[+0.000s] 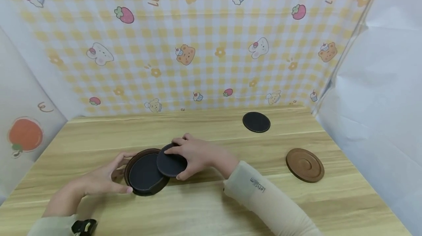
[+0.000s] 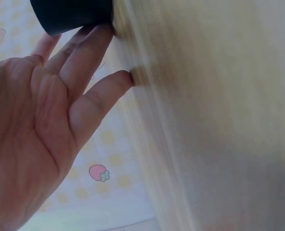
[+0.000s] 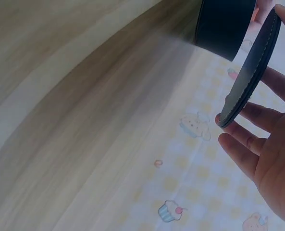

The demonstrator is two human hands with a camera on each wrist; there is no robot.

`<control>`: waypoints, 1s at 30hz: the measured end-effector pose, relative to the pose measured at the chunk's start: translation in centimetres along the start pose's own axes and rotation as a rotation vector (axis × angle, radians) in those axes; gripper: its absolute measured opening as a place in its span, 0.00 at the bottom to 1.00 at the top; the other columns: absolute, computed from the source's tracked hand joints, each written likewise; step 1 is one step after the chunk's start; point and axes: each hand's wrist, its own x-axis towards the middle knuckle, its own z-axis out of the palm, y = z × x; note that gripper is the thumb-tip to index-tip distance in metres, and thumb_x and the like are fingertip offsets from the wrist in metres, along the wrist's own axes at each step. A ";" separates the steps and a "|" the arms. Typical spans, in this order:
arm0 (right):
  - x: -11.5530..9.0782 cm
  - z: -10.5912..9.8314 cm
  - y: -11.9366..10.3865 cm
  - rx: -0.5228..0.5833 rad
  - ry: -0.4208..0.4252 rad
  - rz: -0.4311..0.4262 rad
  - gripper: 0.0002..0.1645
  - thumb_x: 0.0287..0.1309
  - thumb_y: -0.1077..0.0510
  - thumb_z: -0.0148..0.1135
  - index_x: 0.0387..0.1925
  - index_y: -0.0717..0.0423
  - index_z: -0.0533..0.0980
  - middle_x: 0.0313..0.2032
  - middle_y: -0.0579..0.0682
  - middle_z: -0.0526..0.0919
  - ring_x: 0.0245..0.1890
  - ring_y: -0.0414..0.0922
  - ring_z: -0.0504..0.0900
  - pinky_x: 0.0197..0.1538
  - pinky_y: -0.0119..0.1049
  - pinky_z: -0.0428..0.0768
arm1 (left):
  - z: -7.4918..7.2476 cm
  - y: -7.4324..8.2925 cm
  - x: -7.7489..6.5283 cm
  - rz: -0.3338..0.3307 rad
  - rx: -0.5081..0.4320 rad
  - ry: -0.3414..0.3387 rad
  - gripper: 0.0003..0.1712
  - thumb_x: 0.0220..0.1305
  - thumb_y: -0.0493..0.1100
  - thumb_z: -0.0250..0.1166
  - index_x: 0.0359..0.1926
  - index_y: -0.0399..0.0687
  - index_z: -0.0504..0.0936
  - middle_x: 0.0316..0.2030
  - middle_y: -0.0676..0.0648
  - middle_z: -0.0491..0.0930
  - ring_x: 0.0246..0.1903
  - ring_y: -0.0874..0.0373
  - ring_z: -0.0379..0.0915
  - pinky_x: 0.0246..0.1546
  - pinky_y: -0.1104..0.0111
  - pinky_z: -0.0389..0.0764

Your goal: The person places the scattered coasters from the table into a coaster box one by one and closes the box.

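A round dark coaster holder [image 1: 161,185] with a brown inner wall stands on the table, a black coaster [image 1: 143,173] lying inside. My left hand [image 1: 102,179] holds the holder's left side, thumb at the near edge and fingers round the far side; the left wrist view shows those fingertips against the dark holder wall [image 2: 75,14]. Between thumb and fingers, my right hand [image 1: 197,153] grips another black stitched coaster [image 1: 169,162] by its edges. That coaster is tilted and overlaps the holder's right rim in the head view. From the right wrist, the coaster [image 3: 257,62] appears nearly edge-on.
Farther back on the right of the wooden table [image 1: 211,206] lies a black round coaster [image 1: 256,122]. A brown wooden disc [image 1: 304,165] with ringed grooves lies at the right. Behind the table hangs a yellow checked cloth [image 1: 211,38]; white sheets flank both sides.
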 end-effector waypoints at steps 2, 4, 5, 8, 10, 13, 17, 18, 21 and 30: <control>0.4 0.1 -0.3 -0.013 0.002 -0.010 0.46 0.53 0.34 0.67 0.72 0.34 0.64 0.74 0.49 0.60 0.64 0.47 0.63 0.59 0.34 0.74 | 0.0 -0.1 0.1 0.002 -0.014 -0.009 0.54 0.56 0.41 0.74 0.73 0.41 0.48 0.66 0.21 0.59 0.61 0.18 0.61 0.57 0.33 0.68; 0.8 0.1 -0.7 -0.023 0.003 -0.023 0.46 0.53 0.34 0.66 0.72 0.34 0.63 0.74 0.49 0.59 0.64 0.47 0.63 0.58 0.34 0.74 | -0.1 -0.1 0.0 -0.013 -0.026 -0.018 0.53 0.56 0.41 0.74 0.73 0.42 0.47 0.67 0.22 0.58 0.62 0.17 0.61 0.56 0.33 0.69; 1.1 0.2 -0.9 -0.030 0.003 -0.030 0.46 0.53 0.34 0.66 0.73 0.33 0.63 0.74 0.49 0.59 0.64 0.46 0.63 0.58 0.33 0.74 | -0.1 -0.1 0.0 -0.016 -0.034 -0.023 0.53 0.57 0.41 0.73 0.73 0.43 0.47 0.67 0.22 0.58 0.62 0.17 0.61 0.56 0.34 0.70; 1.8 0.2 -1.5 -0.040 0.004 -0.053 0.46 0.53 0.34 0.66 0.73 0.33 0.62 0.74 0.48 0.59 0.64 0.46 0.63 0.56 0.32 0.74 | -0.3 -0.1 -0.2 -0.025 -0.046 -0.031 0.52 0.57 0.40 0.73 0.73 0.43 0.47 0.67 0.22 0.57 0.62 0.18 0.62 0.54 0.42 0.76; 2.3 0.1 -2.0 -0.054 0.005 -0.067 0.46 0.53 0.33 0.65 0.73 0.32 0.62 0.74 0.47 0.59 0.63 0.45 0.63 0.54 0.30 0.74 | -0.4 0.0 -0.2 -0.025 -0.046 -0.032 0.52 0.57 0.40 0.73 0.73 0.42 0.47 0.67 0.23 0.58 0.62 0.19 0.63 0.54 0.56 0.78; 3.0 0.1 -2.6 -0.067 -0.002 -0.081 0.47 0.53 0.31 0.65 0.73 0.31 0.61 0.73 0.45 0.59 0.63 0.43 0.62 0.54 0.29 0.74 | -0.4 0.1 -0.2 -0.027 -0.036 -0.026 0.53 0.57 0.41 0.73 0.73 0.42 0.48 0.67 0.23 0.58 0.62 0.21 0.64 0.51 0.72 0.75; 3.7 0.1 -3.3 -0.090 -0.016 -0.092 0.47 0.53 0.29 0.64 0.73 0.30 0.61 0.74 0.43 0.59 0.64 0.41 0.61 0.56 0.28 0.74 | -0.4 0.1 0.0 -0.034 -0.041 -0.030 0.54 0.57 0.42 0.74 0.73 0.44 0.47 0.68 0.24 0.57 0.63 0.20 0.62 0.55 0.61 0.78; 3.8 0.1 -3.5 -0.097 -0.020 -0.093 0.47 0.53 0.29 0.64 0.73 0.30 0.60 0.74 0.43 0.58 0.64 0.41 0.61 0.56 0.28 0.73 | -0.4 0.1 0.0 -0.035 -0.043 -0.033 0.54 0.57 0.42 0.74 0.74 0.44 0.47 0.68 0.24 0.57 0.63 0.20 0.61 0.56 0.53 0.78; 4.2 0.2 -3.8 -0.112 -0.035 -0.095 0.47 0.54 0.28 0.62 0.74 0.29 0.60 0.74 0.43 0.58 0.64 0.41 0.61 0.57 0.27 0.73 | -0.4 0.0 0.0 -0.036 -0.053 -0.045 0.54 0.57 0.41 0.73 0.74 0.44 0.46 0.68 0.22 0.55 0.62 0.17 0.60 0.55 0.34 0.72; 5.2 0.6 -4.1 -0.117 -0.037 -0.107 0.47 0.54 0.27 0.62 0.74 0.28 0.59 0.75 0.43 0.56 0.64 0.40 0.60 0.56 0.27 0.73 | -0.5 -0.3 0.0 -0.026 -0.074 -0.074 0.53 0.59 0.40 0.71 0.74 0.43 0.45 0.69 0.22 0.53 0.63 0.16 0.59 0.53 0.56 0.79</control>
